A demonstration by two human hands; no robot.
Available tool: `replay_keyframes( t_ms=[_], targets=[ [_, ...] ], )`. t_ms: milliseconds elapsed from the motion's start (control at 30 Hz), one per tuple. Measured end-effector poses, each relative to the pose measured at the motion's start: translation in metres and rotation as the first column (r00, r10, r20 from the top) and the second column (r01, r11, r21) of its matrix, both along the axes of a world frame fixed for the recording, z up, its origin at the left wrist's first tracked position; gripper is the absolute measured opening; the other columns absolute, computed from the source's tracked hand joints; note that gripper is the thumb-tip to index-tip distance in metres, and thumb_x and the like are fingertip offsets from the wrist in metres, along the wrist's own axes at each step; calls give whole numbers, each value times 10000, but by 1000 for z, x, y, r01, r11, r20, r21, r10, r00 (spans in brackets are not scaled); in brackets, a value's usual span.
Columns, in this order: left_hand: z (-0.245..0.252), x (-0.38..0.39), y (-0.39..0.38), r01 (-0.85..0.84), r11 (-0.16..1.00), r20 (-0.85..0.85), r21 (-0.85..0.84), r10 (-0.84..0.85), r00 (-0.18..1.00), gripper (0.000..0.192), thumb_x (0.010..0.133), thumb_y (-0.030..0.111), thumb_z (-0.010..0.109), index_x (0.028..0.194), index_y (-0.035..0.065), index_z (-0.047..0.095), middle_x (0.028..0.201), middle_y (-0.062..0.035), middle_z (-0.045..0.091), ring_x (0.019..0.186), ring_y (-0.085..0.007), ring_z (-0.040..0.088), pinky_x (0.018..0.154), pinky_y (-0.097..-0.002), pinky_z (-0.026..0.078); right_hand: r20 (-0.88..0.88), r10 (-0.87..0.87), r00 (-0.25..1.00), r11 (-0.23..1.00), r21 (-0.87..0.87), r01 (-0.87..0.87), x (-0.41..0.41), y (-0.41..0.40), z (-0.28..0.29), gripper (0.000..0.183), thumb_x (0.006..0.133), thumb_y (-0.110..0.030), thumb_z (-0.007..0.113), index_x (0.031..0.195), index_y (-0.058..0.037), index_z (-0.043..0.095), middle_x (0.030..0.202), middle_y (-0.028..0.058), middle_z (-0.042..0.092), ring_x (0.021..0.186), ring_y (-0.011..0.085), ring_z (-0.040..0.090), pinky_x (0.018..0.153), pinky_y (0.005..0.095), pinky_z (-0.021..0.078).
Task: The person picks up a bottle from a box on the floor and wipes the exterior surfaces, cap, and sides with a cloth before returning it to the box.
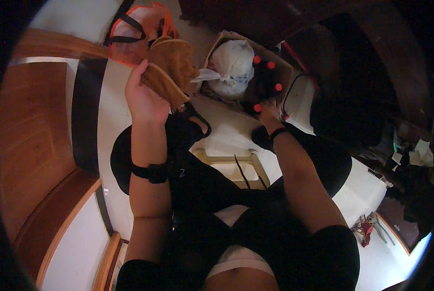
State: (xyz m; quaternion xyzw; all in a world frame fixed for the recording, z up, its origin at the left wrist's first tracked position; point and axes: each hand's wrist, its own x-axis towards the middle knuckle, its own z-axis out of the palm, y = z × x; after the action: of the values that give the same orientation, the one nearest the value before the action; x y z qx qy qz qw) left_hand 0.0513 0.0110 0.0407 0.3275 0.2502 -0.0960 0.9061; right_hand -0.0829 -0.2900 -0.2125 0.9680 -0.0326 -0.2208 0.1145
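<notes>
My left hand (146,98) holds a soft brown fabric item (171,69) with pale trimmed edges, its thumb along the near edge. Behind that item stands an orange-edged translucent bag (127,49) with black straps. My right hand (269,112) reaches to the near right side of an open cardboard box (288,72), right beside a red bottle cap (257,107). Shadow hides its fingertips, so whether they grip the dark bottle is unclear. Inside the box lie a knotted white plastic bag (233,65) and several dark bottles with red caps (278,87).
Between my legs is a low cream plastic stool (235,170). Wooden panelling (35,116) runs along the left. Dark furniture (348,83) fills the right side, and a black cord (288,92) hangs by the box. Small clutter (366,231) lies on the floor at lower right.
</notes>
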Motion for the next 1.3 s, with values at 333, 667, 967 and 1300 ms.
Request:
replay_keyframes(
  t_ms=[333, 667, 967, 1300],
  targets=[
    [-17, 0, -6, 97, 989, 59, -116, -91, 994, 379, 785, 197, 445, 1108, -1, 450, 1096, -117, 510, 1014, -270, 483, 883, -389, 375, -384, 206, 900, 954, -126, -272, 36, -68, -7, 330, 679, -274, 561, 996, -187, 586, 1118, 71, 501, 1094, 294, 400, 867, 522, 308],
    [-17, -5, 6, 19, 999, -10, -28, -19, 1000, 385, 779, 214, 459, 1098, -2, 455, 1084, -129, 523, 1026, -288, 477, 918, -420, 334, 78, -531, 844, 847, 0, 532, 77, -56, 62, 539, 662, -492, 593, 1116, -211, 516, 1142, 89, 481, 1096, 288, 393, 857, 482, 326],
    [-18, -6, 5, 85, 994, 2, -75, -85, 996, 424, 783, 252, 429, 1119, -6, 445, 1096, -134, 520, 1026, -301, 478, 906, -427, 348, 12, -499, 866, 864, -66, 499, 77, -59, 31, 614, 654, -532, 594, 1146, -178, 494, 1175, 103, 469, 1113, 293, 399, 865, 485, 339],
    [-10, -10, -12, 28, 994, -88, -107, -37, 995, 360, 768, 218, 482, 1066, 15, 485, 1040, -105, 550, 973, -276, 511, 867, -406, 385, 118, -430, 895, 898, 153, 412, 74, -75, -7, 321, 761, -345, 520, 932, -80, 583, 929, 175, 582, 833, 345, 563, 684, 440, 468]
  ],
)
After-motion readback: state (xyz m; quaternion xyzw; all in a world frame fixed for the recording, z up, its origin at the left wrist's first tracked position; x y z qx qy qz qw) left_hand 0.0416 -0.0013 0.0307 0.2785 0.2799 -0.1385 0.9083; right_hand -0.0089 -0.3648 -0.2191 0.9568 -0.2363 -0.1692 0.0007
